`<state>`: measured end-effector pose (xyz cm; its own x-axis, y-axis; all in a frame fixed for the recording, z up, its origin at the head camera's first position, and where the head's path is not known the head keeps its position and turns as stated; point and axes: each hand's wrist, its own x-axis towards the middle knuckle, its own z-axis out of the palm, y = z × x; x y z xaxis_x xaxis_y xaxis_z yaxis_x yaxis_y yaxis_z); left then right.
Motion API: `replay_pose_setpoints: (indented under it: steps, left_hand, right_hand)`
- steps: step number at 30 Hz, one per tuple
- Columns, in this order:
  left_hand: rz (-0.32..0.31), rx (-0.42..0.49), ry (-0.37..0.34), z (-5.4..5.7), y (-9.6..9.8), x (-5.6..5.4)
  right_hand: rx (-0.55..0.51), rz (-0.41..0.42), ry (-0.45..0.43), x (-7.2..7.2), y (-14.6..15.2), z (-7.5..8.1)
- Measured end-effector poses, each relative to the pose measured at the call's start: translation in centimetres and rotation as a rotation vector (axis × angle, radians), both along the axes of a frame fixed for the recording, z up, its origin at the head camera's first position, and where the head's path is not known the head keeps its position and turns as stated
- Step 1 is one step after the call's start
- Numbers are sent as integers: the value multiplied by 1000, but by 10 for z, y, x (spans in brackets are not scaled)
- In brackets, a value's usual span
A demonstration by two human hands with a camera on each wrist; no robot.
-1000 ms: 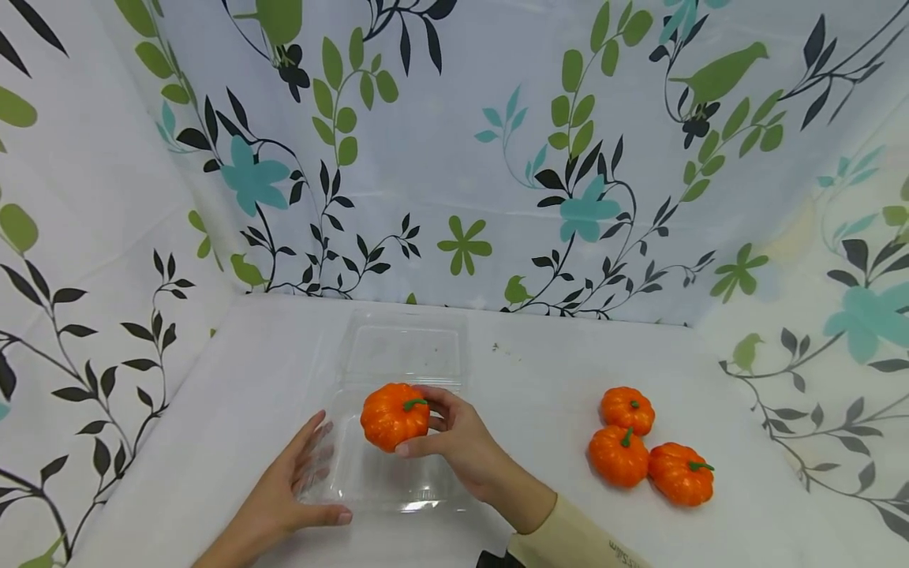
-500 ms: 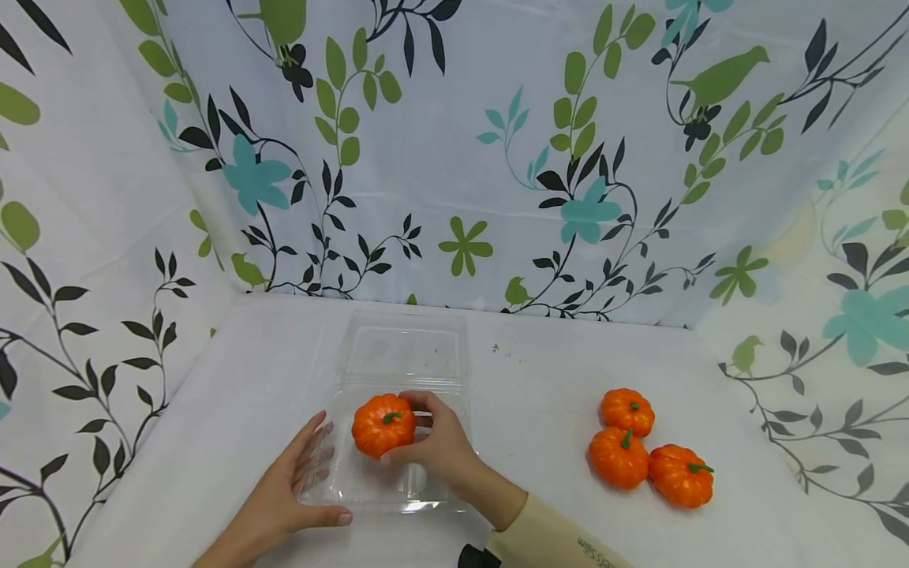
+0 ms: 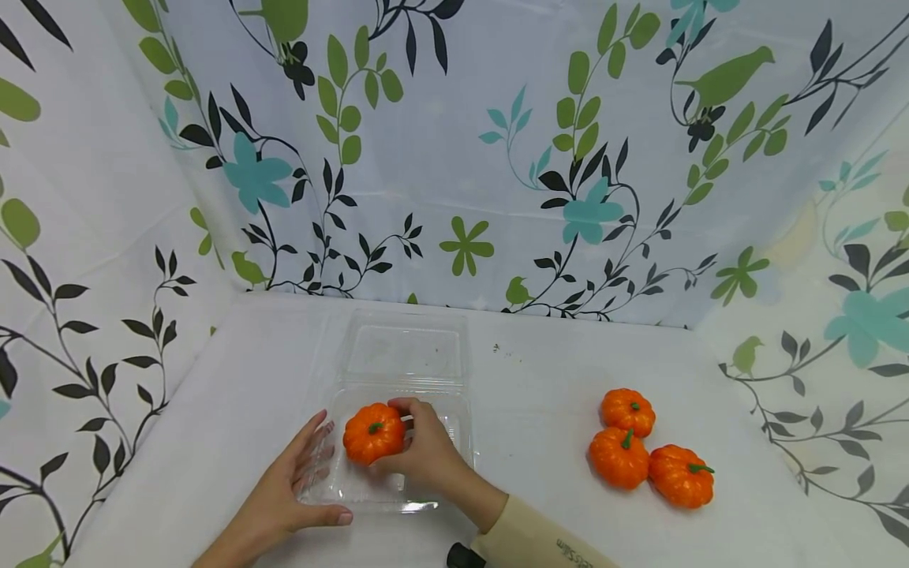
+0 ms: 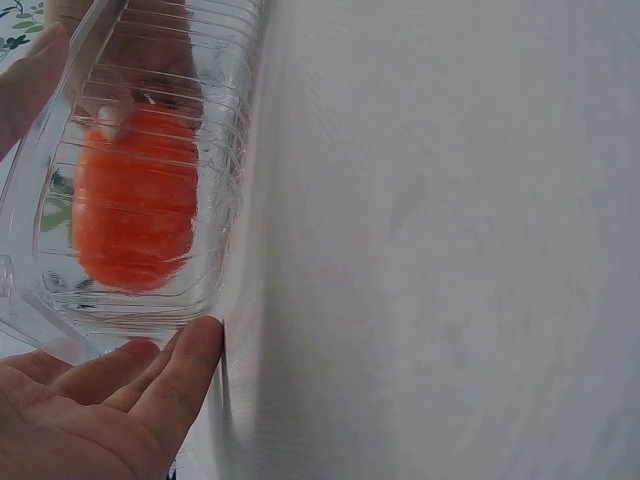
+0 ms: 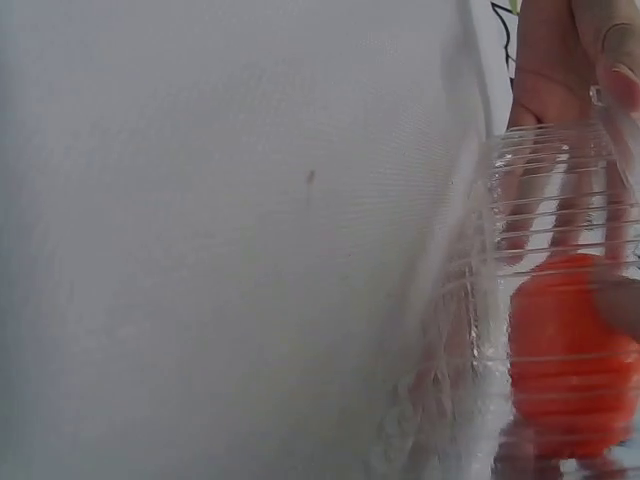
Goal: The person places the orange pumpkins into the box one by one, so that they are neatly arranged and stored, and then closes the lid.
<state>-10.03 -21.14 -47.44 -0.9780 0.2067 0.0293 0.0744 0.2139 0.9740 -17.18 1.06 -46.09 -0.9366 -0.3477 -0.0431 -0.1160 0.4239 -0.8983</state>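
Note:
A small orange pumpkin with a green stem [image 3: 373, 435] is in my right hand [image 3: 435, 460], thumb and fingers gripping its right side. It sits low inside the left part of a clear plastic clamshell container [image 3: 406, 505], whose lid [image 3: 405, 351] lies folded back. At the container's left front corner is my left hand [image 3: 284, 493], fingers straight along the left wall and thumb by the front edge. The left wrist view shows the pumpkin [image 4: 137, 205] through the ribbed wall, left fingertips [image 4: 205, 335] against the container. In the right wrist view, the pumpkin [image 5: 565, 350] shows through the plastic.
Three more orange pumpkins stand grouped on the right of the white table [image 3: 540, 442]: a back one [image 3: 627, 411], a left one [image 3: 616, 459] and a right one [image 3: 680, 476]. A leaf-patterned curtain [image 3: 454, 158] rises behind. Tiny specks [image 3: 497, 347] lie near the lid.
My right hand has carried the pumpkin left, toward the front and down into the container's left part. The left hand and the other pumpkins have stayed put.

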Motion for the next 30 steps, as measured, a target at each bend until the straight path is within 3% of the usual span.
replay_pose_setpoints:
  steps: [7, 20, 30]
  left_hand:
    - [-3, 2, 3, -1, -1, 0]
    - [-4, 9, 26, -1, 0, 0]
    - [1, -3, 1, 0, -1, 0]
  right_hand:
    - [64, -1, -19, -1, -7, 0]
    - [63, -5, 0, -3, -8, -4]
    - [115, -17, -22, 2, -2, 7]
